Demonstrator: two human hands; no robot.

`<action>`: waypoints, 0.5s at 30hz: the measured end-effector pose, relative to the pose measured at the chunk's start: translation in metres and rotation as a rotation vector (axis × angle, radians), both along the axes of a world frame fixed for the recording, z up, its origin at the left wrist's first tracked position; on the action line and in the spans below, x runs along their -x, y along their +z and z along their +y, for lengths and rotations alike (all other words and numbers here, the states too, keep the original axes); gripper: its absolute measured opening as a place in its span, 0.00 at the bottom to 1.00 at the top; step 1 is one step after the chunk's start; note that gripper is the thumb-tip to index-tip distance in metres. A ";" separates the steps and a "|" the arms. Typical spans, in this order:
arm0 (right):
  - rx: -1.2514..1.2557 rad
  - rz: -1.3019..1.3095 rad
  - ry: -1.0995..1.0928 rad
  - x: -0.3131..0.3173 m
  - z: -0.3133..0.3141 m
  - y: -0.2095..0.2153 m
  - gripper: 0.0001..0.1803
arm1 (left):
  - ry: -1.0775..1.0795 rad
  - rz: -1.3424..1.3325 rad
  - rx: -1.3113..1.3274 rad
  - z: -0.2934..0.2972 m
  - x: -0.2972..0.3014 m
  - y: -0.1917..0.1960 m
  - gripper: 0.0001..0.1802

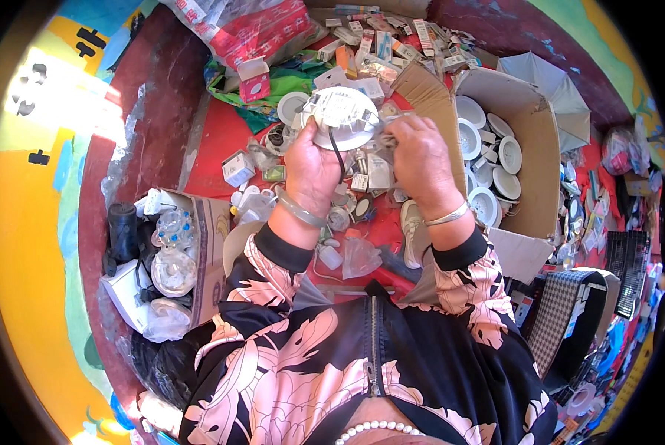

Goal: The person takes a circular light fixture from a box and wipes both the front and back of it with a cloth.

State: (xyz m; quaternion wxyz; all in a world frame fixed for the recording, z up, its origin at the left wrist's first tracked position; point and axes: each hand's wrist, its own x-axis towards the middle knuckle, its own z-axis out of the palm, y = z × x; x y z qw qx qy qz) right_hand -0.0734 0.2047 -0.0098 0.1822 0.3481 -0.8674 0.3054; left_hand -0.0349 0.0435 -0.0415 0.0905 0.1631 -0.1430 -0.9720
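Note:
My left hand [308, 165] grips a round white downlight [342, 111] by its near left edge. The lamp's back, with a printed label, faces up, and a dark cable [337, 152] hangs from it past my wrist. Just right of its rim, my right hand [421, 152] has its fingers curled together in a pinch. Something greyish is at those fingertips, too small to make out. Beyond the lamp, another white round fitting [292, 107] lies on a green bag.
An open cardboard box [529, 148] of round white lamps stands at the right. Another box [212, 248] at the left holds bulbs and plastic-wrapped items. Many small cartons [384, 46] lie at the back. Loose bulbs, packets and a white shoe [412, 233] cover the red cloth before me.

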 end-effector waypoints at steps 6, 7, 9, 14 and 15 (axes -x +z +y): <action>0.244 0.085 -0.002 0.009 0.013 0.016 0.14 | 0.010 0.051 0.053 0.000 0.000 0.011 0.22; 0.269 0.075 0.087 0.004 0.008 0.020 0.15 | 0.006 0.054 0.058 0.001 0.001 0.010 0.22; 0.322 0.055 0.266 -0.011 -0.005 0.025 0.15 | -0.003 0.061 0.071 0.004 0.002 0.003 0.22; 0.048 -0.082 0.204 -0.007 -0.004 0.005 0.12 | -0.022 0.111 0.044 -0.004 -0.001 0.000 0.22; 0.085 -0.119 0.134 -0.001 0.003 0.004 0.11 | -0.015 0.115 0.058 -0.006 -0.002 0.000 0.21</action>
